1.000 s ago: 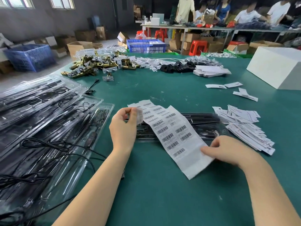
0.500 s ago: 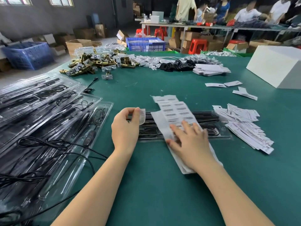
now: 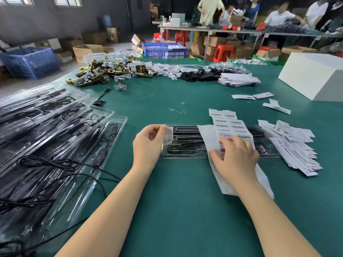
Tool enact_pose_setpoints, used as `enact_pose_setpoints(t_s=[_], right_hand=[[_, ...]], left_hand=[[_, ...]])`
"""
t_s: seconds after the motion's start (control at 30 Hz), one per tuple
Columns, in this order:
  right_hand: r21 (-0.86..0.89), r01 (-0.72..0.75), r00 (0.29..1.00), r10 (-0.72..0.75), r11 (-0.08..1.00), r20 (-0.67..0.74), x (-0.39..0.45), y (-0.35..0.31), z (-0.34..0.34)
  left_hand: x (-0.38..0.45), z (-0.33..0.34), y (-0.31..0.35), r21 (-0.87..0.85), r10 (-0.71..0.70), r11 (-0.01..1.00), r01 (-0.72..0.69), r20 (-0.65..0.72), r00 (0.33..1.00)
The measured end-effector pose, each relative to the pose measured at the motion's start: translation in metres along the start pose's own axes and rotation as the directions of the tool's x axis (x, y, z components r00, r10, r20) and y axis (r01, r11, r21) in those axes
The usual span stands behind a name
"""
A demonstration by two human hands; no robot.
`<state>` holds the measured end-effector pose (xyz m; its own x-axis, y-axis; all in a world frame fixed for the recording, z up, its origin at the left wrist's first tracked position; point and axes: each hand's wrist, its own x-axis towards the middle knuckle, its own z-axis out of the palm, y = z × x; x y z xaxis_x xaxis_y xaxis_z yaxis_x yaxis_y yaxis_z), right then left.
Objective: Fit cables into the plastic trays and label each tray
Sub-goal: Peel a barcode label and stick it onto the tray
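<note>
On the green table (image 3: 185, 210), stacked clear trays (image 3: 55, 138) loaded with black cables occupy the left edge. Near centre, the left hand (image 3: 148, 145) pinches one peeled label (image 3: 168, 135) between thumb and fingertips, over the left end of a single plastic tray (image 3: 185, 154) holding a coiled cable (image 3: 181, 147). The right hand (image 3: 235, 156) lies with fingers bent on the barcode label sheet (image 3: 228, 125) draped across that tray; its grip encloses nothing. Loose backing strips (image 3: 293, 147) pile at right.

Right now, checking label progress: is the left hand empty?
No, the left hand pinches a peeled label above the tray.
</note>
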<state>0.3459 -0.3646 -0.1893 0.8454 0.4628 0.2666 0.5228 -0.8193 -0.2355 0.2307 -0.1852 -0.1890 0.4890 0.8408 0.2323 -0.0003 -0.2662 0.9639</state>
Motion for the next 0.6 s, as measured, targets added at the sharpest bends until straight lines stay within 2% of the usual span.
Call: enact_pose_setpoints(t_s=[0.1, 0.17, 0.23, 0.3, 0.37, 0.43, 0.53, 0.6], right_hand=[[0.273, 0.087, 0.995, -0.069, 0.958, -0.075, 0.0, -0.006, 0.003], [0.371, 0.144, 0.989, -0.144, 0.917, -0.028, 0.0, -0.011, 0.005], [0.297, 0.185, 0.976, -0.211, 0.937, 0.058, 0.007, -0.015, 0.006], [0.164, 0.193, 0.962, -0.219, 0.967, 0.161, 0.02, -0.021, 0.002], [0.115, 0.209, 0.948, -0.23, 0.971, 0.221, 0.03, -0.029, -0.002], [0.197, 0.274, 0.934, -0.309, 0.941, 0.178, 0.033, -0.034, -0.002], [0.38, 0.426, 0.884, -0.468, 0.821, 0.019, 0.023, -0.032, 0.008], [0.409, 0.433, 0.88, -0.475, 0.803, 0.001, 0.019, -0.026, 0.012]], left_hand=[[-0.004, -0.002, 0.002, 0.038, 0.083, 0.996, -0.083, -0.015, 0.996], [-0.007, 0.0, 0.005, 0.031, 0.124, 0.992, -0.124, 0.004, 0.992], [-0.01, 0.002, 0.007, 0.017, 0.137, 0.99, -0.138, 0.015, 0.99], [-0.01, 0.004, 0.006, -0.002, 0.12, 0.993, -0.12, 0.027, 0.992], [-0.009, 0.005, 0.005, -0.017, 0.095, 0.995, -0.095, 0.04, 0.995], [-0.008, 0.006, 0.005, -0.005, 0.104, 0.995, -0.104, 0.042, 0.994], [-0.008, 0.005, 0.003, 0.028, 0.118, 0.993, -0.119, 0.028, 0.993], [-0.008, 0.005, 0.001, 0.076, 0.134, 0.988, -0.137, 0.038, 0.99]])
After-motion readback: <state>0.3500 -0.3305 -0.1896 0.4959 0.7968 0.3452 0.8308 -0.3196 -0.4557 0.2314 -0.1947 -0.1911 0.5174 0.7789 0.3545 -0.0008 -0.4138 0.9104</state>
